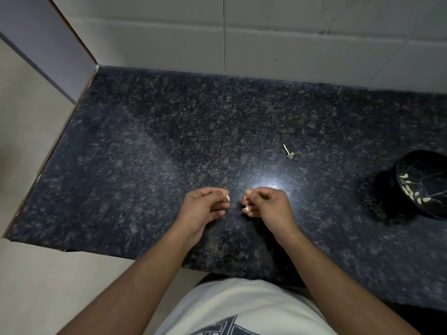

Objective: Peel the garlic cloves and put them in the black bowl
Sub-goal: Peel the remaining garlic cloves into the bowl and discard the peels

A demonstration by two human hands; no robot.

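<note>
head view | worn on the head | faces forward and down, steeply | close over the countertop (pixel 169 141) edge

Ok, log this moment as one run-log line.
left hand: pinches garlic piece | right hand: pinches small bit, unclear | black bowl: holds peeled cloves | counter: skin scrap

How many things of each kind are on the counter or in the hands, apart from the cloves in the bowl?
Black bowl: 1, at the right edge, with peeled cloves inside
Peel scrap on the counter: 1
Garlic piece pinched in the left hand: 1
Pale piece in the right hand: 1; clove or peel, cannot tell
Total: 4
</note>
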